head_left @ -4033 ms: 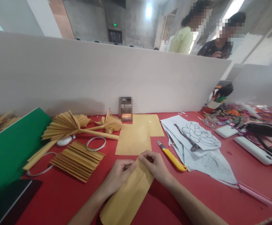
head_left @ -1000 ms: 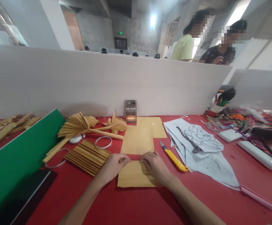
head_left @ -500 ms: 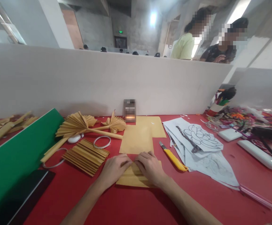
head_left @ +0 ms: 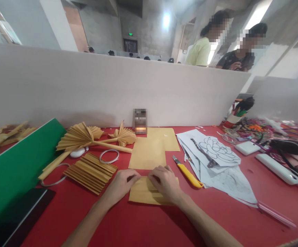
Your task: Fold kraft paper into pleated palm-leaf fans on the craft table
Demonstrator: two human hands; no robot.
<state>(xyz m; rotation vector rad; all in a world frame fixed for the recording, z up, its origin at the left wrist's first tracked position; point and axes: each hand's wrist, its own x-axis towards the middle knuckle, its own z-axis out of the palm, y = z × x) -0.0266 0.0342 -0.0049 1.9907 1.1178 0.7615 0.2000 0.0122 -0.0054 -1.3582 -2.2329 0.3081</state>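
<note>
A sheet of brown kraft paper [head_left: 145,196] with crosswise creases lies on the red table in front of me. My left hand [head_left: 123,185] pinches its far left corner, thumb and fingers closed. Farther right along the same edge, my right hand [head_left: 165,183] has its fingers curled over the paper, pressing it down; its fingertips are partly hidden. Just beyond my hands lie flat brown sheets [head_left: 147,154]. An accordion-pleated brown paper [head_left: 91,173] rests left of my left hand. To the right of my right hand is a yellow utility knife [head_left: 188,174], its blade showing.
Pleated paper fans [head_left: 75,137] on rolled stems, wire coils [head_left: 109,156] and a green board [head_left: 22,175] are at left. At right lie line drawings [head_left: 215,151], a white power bank [head_left: 277,168] and tangled craft material. A phone [head_left: 140,121] leans on the white partition [head_left: 112,89].
Four seconds ago both hands held the paper slanted toward me; now it lies crosswise, flat on the table. In the last half second my hands have drawn slightly apart along its far edge.
</note>
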